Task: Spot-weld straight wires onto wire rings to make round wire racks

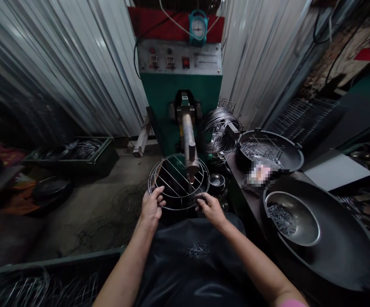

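Below the metal arm (188, 128) of the green machine (181, 83), the round wire rack (176, 177) lies just beyond your fingers, its bars slanting from far left to near right. Your left hand (153, 204) pinches the near left rim; your right hand (211, 207) pinches the near right, closer to the arm's tip (191, 180). Whether tip and rack touch is unclear.

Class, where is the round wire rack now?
In the head view, the round wire rack is just below centre, between the left hand and right hand, at the metal arm's end.
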Tool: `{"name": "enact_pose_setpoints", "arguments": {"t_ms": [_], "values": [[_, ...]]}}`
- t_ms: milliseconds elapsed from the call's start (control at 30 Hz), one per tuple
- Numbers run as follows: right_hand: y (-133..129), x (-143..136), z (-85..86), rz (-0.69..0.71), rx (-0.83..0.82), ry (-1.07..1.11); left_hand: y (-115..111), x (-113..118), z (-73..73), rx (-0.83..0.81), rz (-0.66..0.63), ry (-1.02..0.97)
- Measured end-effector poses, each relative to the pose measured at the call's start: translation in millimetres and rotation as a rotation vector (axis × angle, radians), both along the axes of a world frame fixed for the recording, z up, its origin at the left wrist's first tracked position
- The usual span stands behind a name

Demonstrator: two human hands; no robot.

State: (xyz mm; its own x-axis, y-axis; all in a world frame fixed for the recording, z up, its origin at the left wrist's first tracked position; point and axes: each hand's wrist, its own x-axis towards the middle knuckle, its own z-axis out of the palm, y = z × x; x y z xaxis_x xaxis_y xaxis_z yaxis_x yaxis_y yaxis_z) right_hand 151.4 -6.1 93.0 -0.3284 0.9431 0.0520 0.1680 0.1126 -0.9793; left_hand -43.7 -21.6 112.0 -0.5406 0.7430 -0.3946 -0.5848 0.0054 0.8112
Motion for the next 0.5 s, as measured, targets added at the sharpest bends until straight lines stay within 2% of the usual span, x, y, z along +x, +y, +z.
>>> {"name": "enact_pose_setpoints", "arguments": {"t_ms": [200,500], "values": [[-0.7,-3.9,1.3,-0.045,-0.018,0.059,4.6,1.6,0.3,-0.019,0.001,-0.003],[9.5,-9.9,-5.9,-0.1,-0.001,0.12,16.0,-0.9,0.7,-0.008,-0.026,-0.071]]}}
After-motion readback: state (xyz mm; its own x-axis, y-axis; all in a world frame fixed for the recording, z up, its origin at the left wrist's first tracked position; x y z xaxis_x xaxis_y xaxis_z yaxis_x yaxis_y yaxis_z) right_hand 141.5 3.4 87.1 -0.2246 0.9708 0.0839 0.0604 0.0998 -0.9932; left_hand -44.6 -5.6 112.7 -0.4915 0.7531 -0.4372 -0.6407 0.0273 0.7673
